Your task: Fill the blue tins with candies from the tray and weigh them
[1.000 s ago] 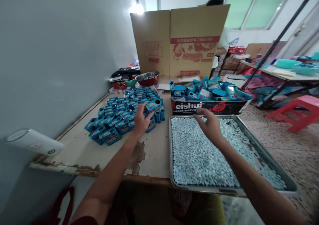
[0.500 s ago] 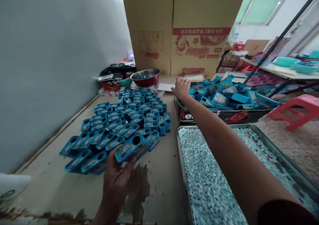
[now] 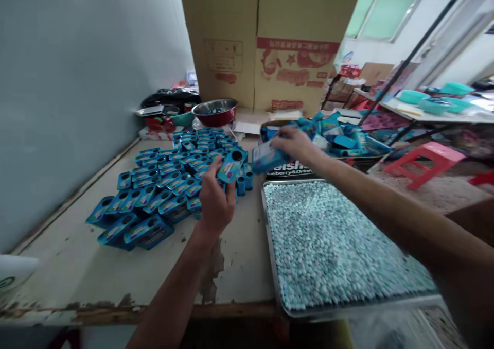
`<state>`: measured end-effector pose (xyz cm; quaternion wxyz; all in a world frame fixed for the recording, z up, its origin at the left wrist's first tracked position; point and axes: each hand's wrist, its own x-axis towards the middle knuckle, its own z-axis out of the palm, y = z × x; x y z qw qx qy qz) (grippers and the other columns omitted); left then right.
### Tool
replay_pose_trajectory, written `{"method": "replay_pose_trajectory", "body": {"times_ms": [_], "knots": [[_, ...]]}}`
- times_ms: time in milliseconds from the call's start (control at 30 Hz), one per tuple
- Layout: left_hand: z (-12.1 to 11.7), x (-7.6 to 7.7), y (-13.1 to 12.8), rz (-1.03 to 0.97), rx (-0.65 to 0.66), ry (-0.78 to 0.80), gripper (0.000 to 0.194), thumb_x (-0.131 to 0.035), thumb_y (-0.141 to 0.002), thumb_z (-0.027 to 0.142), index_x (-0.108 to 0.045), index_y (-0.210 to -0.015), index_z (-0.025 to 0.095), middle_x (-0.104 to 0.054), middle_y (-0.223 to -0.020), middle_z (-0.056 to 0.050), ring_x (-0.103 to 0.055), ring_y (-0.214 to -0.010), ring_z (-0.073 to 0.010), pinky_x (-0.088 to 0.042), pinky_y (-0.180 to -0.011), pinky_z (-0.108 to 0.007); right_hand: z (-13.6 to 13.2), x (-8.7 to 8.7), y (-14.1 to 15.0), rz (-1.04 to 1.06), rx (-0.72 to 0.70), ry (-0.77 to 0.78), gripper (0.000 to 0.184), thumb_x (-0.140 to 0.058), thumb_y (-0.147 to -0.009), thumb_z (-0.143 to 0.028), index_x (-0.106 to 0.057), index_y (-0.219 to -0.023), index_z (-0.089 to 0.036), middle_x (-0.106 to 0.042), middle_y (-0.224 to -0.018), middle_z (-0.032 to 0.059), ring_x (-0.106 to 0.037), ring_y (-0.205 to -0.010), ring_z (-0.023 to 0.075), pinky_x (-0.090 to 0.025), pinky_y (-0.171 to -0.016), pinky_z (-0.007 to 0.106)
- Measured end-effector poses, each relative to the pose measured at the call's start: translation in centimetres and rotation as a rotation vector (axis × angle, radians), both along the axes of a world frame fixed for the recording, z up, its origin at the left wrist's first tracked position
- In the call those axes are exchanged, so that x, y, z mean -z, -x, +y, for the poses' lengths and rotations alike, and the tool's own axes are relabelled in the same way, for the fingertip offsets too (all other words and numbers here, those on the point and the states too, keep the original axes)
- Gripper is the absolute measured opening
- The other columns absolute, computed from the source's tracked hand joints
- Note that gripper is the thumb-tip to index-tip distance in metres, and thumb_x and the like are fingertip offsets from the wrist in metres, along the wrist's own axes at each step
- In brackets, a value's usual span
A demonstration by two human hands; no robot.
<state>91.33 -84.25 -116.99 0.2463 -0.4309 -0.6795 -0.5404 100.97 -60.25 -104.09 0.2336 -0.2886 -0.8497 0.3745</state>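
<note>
My left hand is closed around a small blue printed box with a round dark hole, held up over the table. My right hand grips another blue box, blurred by motion, in front of the open carton heaped with blue boxes. Left of my hands, many similar blue boxes stand in close rows on the table, holes facing up. Below my right forearm lies a metal tray filled with small pale blue-green pellets.
A red-sided metal bowl sits at the back of the table, before a tall cardboard box. The wall bounds the left side. A red stool stands on the floor to the right, near a side table with green basins.
My right hand has drawn back from the carton's far left corner, now with a blue box in it. My left hand has risen forward with its box. The view has shifted right.
</note>
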Motion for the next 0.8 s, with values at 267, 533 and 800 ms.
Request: {"method": "replay_pose_trajectory", "body": {"times_ms": [267, 533, 800], "knots": [[2.2, 0.5, -7.6, 0.449, 0.266, 0.286, 0.06, -0.059, -0.109, 0.038, -0.04, -0.162, 0.018, -0.057, -0.161, -0.023, -0.057, -0.142, -0.0409, -0.047, -0.119, -0.061, -7.5, 5.8, -10.7, 0.054, 0.084, 0.806, 0.014, -0.061, -0.099, -0.018, -0.067, -0.087, -0.018, -0.071, -0.074, 0.0052, -0.067, -0.064, 0.0182, -0.063, -0.062, 0.034], [2.6, 1.8, -9.9, 0.509, 0.299, 0.182, 0.066, -0.083, -0.086, 0.024, -0.052, -0.144, 0.022, -0.071, -0.139, -0.019, -0.067, -0.128, -0.0376, -0.052, -0.114, -0.054, -10.5, 8.7, -18.3, 0.298, 0.078, 0.936, 0.01, -0.064, -0.101, -0.024, -0.062, -0.092, -0.021, -0.072, -0.084, 0.0051, -0.072, -0.071, 0.0197, -0.069, -0.071, 0.04], [0.6, 2.9, -14.2, -0.158, 0.51, 0.132, 0.094, -0.1, -0.065, 0.042, -0.047, -0.141, 0.027, -0.071, -0.126, -0.009, -0.076, -0.108, -0.0306, -0.063, -0.093, -0.043, -11.4, 10.4, -25.6, 0.431, -0.211, 0.332, 0.101, -0.104, -0.068, -0.054, -0.056, -0.155, -0.037, -0.054, -0.165, 0.0097, -0.055, -0.151, 0.0361, -0.05, -0.126, 0.057]]}}
